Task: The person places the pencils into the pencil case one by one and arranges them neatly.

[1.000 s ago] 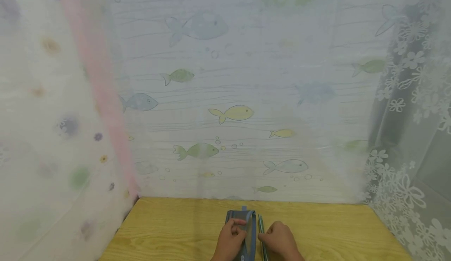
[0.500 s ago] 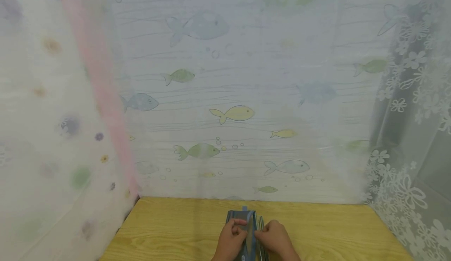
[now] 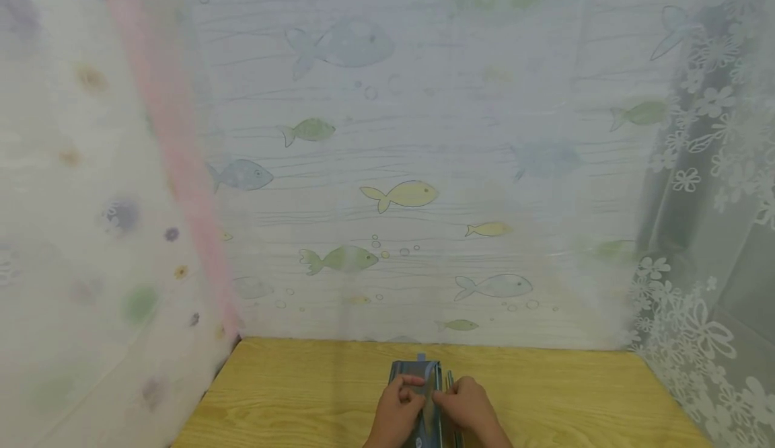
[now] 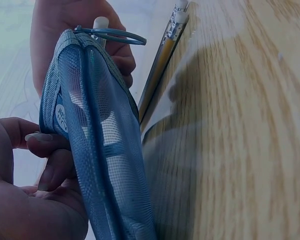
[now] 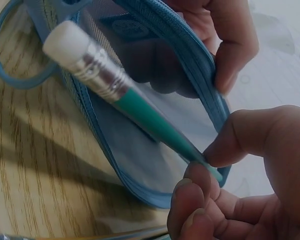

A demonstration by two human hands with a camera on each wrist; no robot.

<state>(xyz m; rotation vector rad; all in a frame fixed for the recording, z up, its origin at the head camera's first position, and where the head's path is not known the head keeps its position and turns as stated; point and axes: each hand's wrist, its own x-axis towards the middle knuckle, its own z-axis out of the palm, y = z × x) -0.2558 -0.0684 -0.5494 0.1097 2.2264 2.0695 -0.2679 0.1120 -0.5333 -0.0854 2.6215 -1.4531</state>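
A blue mesh pencil case (image 3: 414,369) lies lengthwise on the table with its zip open. My left hand (image 3: 395,411) grips the case's edge, fingers curled, as the left wrist view also shows. In the right wrist view my right hand (image 5: 250,170) pinches a green pencil (image 5: 155,122) between thumb and fingers. Its white eraser (image 5: 67,42) points away from that hand, and the shaft lies across the open mouth of the case. How far the pencil's tip sits inside is hidden by my fingers.
More pencils (image 4: 165,50), one yellow, lie on the wooden table (image 3: 290,394) just right of the case. A blue loop (image 5: 20,82) hangs at one end of the case. A fish-patterned curtain (image 3: 387,132) closes off the back.
My right hand has moved left from the pencils on the table to the mouth of the case, bringing a pencil along. My left hand and the case stay in place.
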